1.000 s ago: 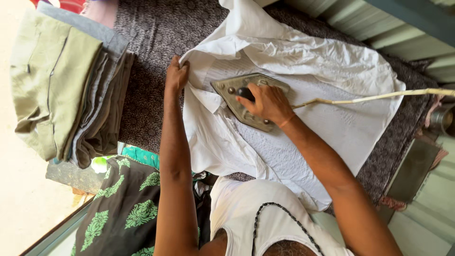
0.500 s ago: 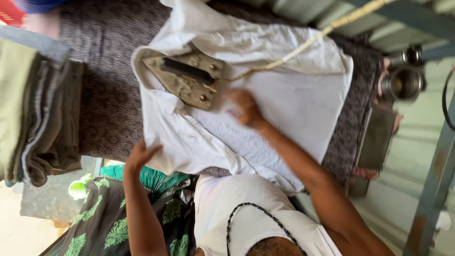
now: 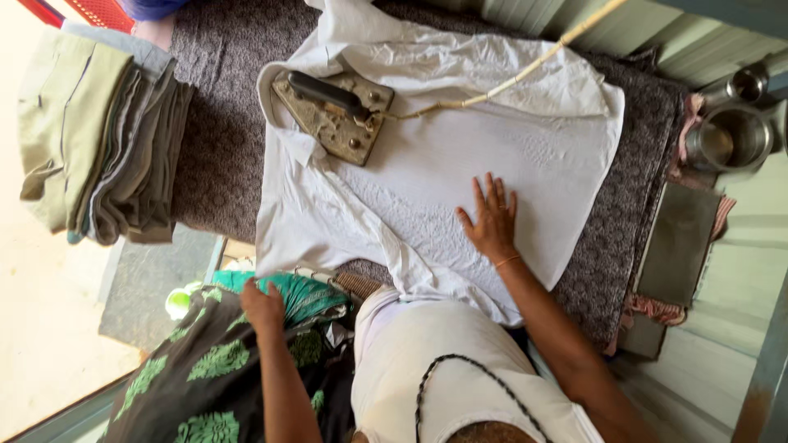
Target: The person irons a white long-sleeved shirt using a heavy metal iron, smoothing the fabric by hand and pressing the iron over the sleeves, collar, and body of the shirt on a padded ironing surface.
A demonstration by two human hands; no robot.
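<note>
A white embroidered garment (image 3: 460, 156) lies spread on a dark grey padded ironing surface (image 3: 222, 123). My right hand (image 3: 490, 217) lies flat on its middle, fingers spread, holding nothing. A heavy metal iron (image 3: 332, 115) with a black handle rests on the garment's left part, with no hand on it. Its pale cord (image 3: 525, 70) runs up to the right. My left hand (image 3: 263, 308) is down below the board's edge. It rests on a green and black patterned cloth (image 3: 205, 369) with fingers loose and no grip that I can see.
A stack of folded olive and grey clothes (image 3: 98, 139) sits at the board's left end. Two steel cups (image 3: 726, 135) and a flat dark slab (image 3: 677, 242) stand at the right. A red crate (image 3: 78, 10) shows at top left.
My right hand let go of the iron and moved down onto the garment. My left hand left the garment's edge and dropped to the patterned cloth. The iron stays at the left.
</note>
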